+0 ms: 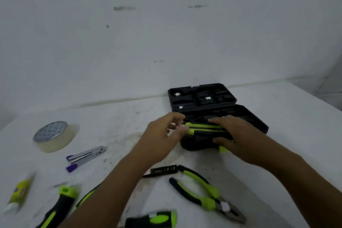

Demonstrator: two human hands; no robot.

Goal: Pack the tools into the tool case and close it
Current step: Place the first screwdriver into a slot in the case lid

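Observation:
A black tool case lies open on the white table, its lid tilted back against the wall. Over the front half of the case, both hands hold a long green-and-black tool. My left hand pinches its left end. My right hand lies flat over its right part and hides it. Green-and-black pliers lie on the table in front of the case. A black metal strip lies beside my left forearm. Two more green-and-black handled tools lie at the near edge.
A roll of masking tape stands at the left. A silver and purple stapler lies near it. A blurred yellow-green tube sits at the far left. The white wall rises right behind the case.

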